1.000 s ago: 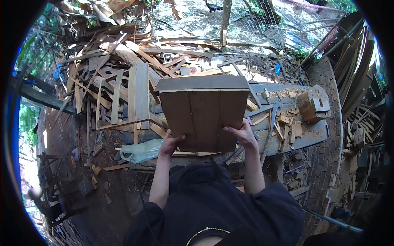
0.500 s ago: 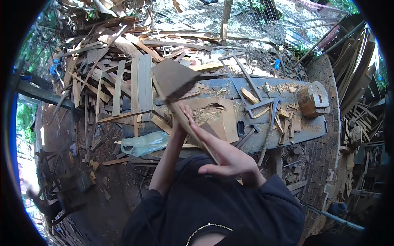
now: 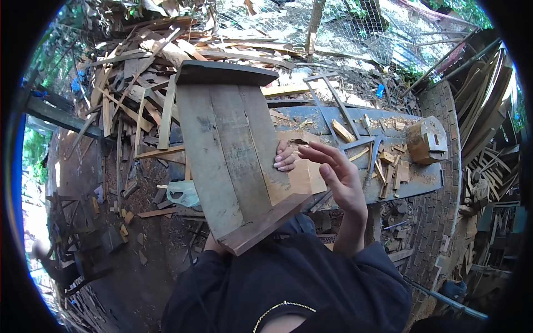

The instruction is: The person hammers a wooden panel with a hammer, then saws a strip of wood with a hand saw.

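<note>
A wooden panel (image 3: 227, 139) of several planks, with a board across its top end and another across its bottom end, is raised in front of me with its broad face toward the camera. From behind, my left hand (image 3: 285, 157) grips it, fingertips curled round its right edge; the palm is hidden. To the right of that edge my right hand (image 3: 338, 175) is raised, fingers apart, holding nothing. Beneath lies a dark workbench (image 3: 413, 180), its left part largely covered by the panel.
A frame saw (image 3: 337, 105), a curved-head tool (image 3: 373, 158), wood offcuts (image 3: 397, 175) and a wooden block (image 3: 423, 141) lie on the bench. A plastic bag (image 3: 183, 194) shows at left. Scrap wood (image 3: 133, 72) is piled behind, before a wire fence (image 3: 355, 28).
The panel has turned from nearly edge-on to broad face toward the camera. My right hand has come off it and moved up and right; my left hand now shows only fingertips.
</note>
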`<state>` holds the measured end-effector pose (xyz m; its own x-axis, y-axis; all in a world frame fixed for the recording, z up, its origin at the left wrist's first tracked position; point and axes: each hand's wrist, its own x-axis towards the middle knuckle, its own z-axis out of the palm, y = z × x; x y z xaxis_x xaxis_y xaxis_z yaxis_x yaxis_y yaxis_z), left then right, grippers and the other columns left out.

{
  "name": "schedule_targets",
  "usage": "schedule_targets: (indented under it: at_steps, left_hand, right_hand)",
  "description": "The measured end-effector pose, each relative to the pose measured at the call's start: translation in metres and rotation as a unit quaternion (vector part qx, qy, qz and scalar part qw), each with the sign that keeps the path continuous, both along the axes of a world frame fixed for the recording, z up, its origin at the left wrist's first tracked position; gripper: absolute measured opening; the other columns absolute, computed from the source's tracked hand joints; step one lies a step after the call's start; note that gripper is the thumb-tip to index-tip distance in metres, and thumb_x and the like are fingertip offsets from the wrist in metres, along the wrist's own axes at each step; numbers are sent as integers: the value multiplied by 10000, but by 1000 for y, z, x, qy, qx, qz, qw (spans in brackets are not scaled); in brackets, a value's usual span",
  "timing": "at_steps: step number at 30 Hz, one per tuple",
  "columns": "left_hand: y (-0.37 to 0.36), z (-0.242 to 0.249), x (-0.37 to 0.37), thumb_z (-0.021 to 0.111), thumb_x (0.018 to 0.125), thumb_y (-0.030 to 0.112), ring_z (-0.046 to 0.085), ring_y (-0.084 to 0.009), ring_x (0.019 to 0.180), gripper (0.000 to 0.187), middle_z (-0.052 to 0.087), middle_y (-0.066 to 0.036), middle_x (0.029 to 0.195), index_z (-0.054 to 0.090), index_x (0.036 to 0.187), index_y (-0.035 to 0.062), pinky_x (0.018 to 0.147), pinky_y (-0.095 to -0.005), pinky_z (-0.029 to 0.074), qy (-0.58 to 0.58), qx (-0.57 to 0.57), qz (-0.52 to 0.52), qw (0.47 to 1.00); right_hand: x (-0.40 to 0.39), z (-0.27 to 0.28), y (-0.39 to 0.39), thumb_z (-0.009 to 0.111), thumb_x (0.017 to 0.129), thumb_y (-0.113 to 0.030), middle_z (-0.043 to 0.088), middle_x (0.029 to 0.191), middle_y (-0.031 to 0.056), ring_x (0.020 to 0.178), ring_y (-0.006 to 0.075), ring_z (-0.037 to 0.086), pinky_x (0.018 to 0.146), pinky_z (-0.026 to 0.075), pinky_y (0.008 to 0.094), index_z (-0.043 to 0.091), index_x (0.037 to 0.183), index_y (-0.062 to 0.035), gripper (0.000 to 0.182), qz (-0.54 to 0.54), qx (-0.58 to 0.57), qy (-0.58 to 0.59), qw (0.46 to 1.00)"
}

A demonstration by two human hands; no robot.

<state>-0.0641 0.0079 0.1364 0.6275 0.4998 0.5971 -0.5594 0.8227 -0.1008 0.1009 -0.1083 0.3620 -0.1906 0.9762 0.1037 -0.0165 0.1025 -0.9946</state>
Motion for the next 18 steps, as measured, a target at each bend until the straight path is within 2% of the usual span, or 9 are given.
schedule_targets:
  at_steps: [2, 7, 13, 15, 18]
  left_hand:
    - [-7, 5, 0, 574, 1084, 296, 615, -181, 838, 287, 599, -65, 902, 578, 1076, 10, 810, -326, 524, 0, -11, -2, 1000]
    - [-16, 13, 3, 551, 1089, 303, 607, -171, 841, 297, 591, -51, 894, 583, 1072, 8, 828, -313, 516, -8, -49, -30, 998]
    - [-32, 8, -10, 456, 1119, 223, 554, -143, 776, 262, 527, -27, 833, 548, 1004, 6, 784, -286, 495, 49, -118, -20, 992]
    - [-39, 15, -16, 421, 1123, 202, 541, -136, 773, 266, 506, -19, 814, 551, 994, 8, 775, -283, 490, 117, -158, 0, 981]
    - [-39, 7, -12, 410, 1122, 186, 528, -132, 768, 267, 500, -19, 802, 553, 985, 7, 774, -282, 488, 90, -156, -12, 984]
  right_hand:
    - [3, -4, -1, 585, 1125, -227, 687, 1415, 189, 1351, 239, 622, 1143, 461, 388, 516, 1518, 33, 477, -25, -16, 46, 998]
    - [13, -9, -1, 579, 1128, -210, 698, 1387, 187, 1322, 242, 641, 1132, 476, 383, 530, 1497, 42, 449, -37, -36, 25, 998]
    - [17, -18, -3, 579, 1127, -200, 701, 1380, 185, 1312, 235, 649, 1124, 489, 374, 546, 1485, 34, 428, -46, -36, 30, 998]
    - [13, -17, -5, 590, 1121, -209, 696, 1393, 177, 1324, 238, 643, 1132, 484, 383, 542, 1494, 29, 444, -56, -32, 21, 998]
    - [6, -23, -5, 614, 1107, -228, 688, 1418, 160, 1346, 247, 631, 1153, 466, 402, 528, 1519, 13, 485, -77, 7, -10, 997]
